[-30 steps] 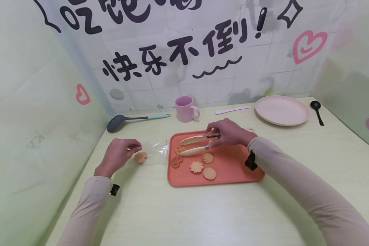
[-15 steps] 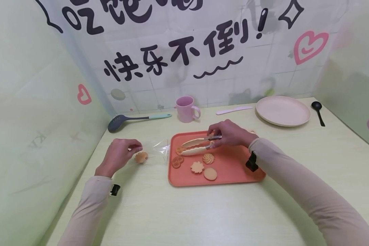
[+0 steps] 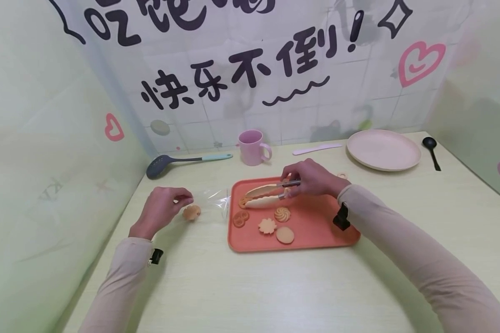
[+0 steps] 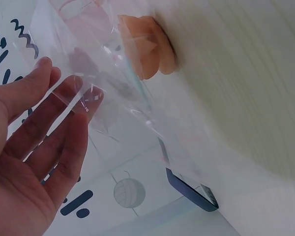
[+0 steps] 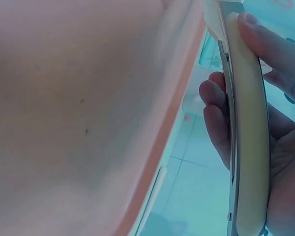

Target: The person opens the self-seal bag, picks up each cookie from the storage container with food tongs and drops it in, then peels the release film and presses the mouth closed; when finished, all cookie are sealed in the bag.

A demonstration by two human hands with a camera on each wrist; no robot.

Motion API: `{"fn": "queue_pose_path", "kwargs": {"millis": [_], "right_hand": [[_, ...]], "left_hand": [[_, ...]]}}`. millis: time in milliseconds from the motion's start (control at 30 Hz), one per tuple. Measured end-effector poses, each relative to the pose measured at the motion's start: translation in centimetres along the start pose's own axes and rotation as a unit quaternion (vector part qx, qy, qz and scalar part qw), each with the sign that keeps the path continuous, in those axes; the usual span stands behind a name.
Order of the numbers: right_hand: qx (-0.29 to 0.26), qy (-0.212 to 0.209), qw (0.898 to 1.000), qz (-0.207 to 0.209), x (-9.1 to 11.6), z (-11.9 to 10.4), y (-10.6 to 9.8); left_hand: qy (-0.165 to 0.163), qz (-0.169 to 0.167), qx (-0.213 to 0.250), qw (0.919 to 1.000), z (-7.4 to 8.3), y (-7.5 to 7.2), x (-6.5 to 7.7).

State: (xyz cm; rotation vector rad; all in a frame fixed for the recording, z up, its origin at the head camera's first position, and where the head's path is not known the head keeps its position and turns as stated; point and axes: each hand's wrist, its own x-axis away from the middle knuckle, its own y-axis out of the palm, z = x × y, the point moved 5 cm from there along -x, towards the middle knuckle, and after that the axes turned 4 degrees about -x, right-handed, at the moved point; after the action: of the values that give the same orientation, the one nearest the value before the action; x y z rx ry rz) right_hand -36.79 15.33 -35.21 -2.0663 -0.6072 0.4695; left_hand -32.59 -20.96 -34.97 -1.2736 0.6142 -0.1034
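On the left, my left hand pinches the edge of a clear plastic bag lying on the table. A brown cookie lies inside the bag, close below the fingertips. My right hand grips a pair of tongs with cream-coloured ends, low over the orange tray. The tong ends sit around a round openwork cookie near the tray's left edge, which they partly cover. Nearby on the tray are a pretzel-shaped cookie, a swirl cookie, a flower-shaped cookie and a plain round cookie.
Along the back stand or lie a slotted spoon, a pink mug, a pink knife, a pink plate and a black spoon. Walls rise at the back and both sides.
The tong ends have drawn closer together around the openwork cookie. The left hand and the bag have stayed in place.
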Motion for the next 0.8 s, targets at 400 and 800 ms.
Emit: {"fn": "queue_pose_path", "kwargs": {"millis": [400, 800], "right_hand": [[0.006, -0.017, 1.000, 0.013, -0.7, -0.9, -0.4], [0.003, -0.019, 0.999, 0.026, -1.1, -1.7, -0.9]], "left_hand": [[-0.002, -0.004, 0.000, 1.0000, 0.0, 0.0, -0.1], [-0.004, -0.004, -0.002, 1.0000, 0.1, -0.1, -0.1]]}}
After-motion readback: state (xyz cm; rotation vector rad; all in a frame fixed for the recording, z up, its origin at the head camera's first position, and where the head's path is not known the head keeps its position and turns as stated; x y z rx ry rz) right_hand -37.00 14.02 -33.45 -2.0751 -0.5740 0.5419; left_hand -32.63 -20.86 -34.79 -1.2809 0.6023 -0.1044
